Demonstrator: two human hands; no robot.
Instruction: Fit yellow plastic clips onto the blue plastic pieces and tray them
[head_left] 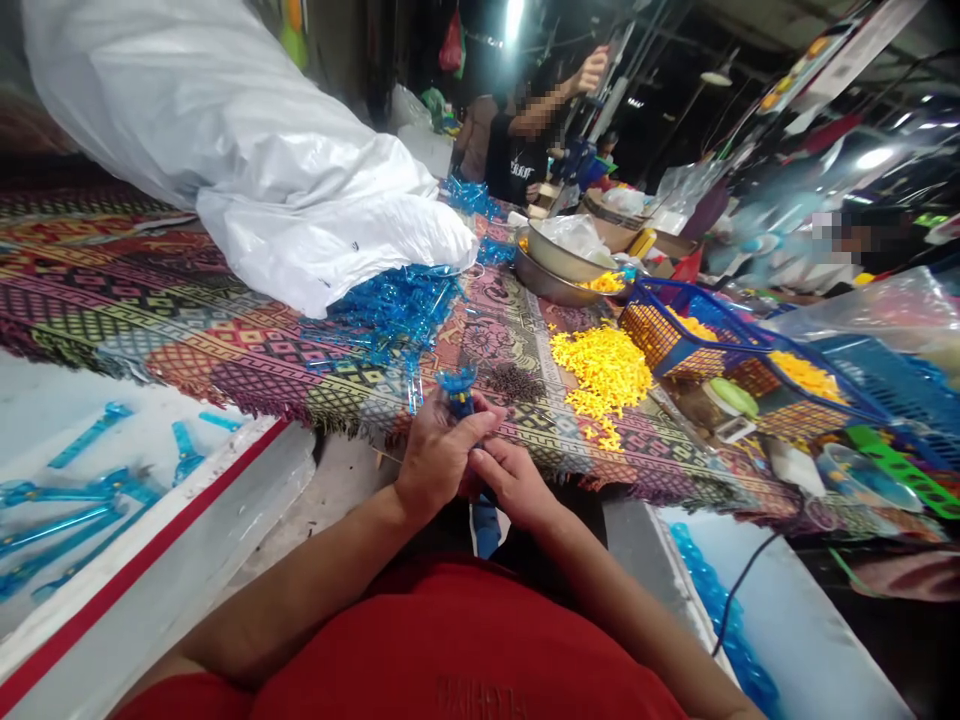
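Both hands meet in front of my red shirt, at the near edge of a patterned cloth. My left hand (433,455) is closed around a translucent blue plastic part (457,385), whose flared end points up and shows a bit of yellow inside. My right hand (517,482) is pinched against its lower portion, which the fingers mostly hide. Beyond them lies a heap of similar blue plastic parts (401,310), spilling from a large white sack (300,190). A small pile of dark tiny pieces (516,382) and a heap of small yellow plastic pieces (600,370) sit to the right.
A white box with a red edge (225,500) holds several blue parts at left. Another white box (817,610) with blue pieces stands at right. Blue baskets (664,330), metal bowls (551,280) and a lidded jar (724,405) line the right side. People work farther back.
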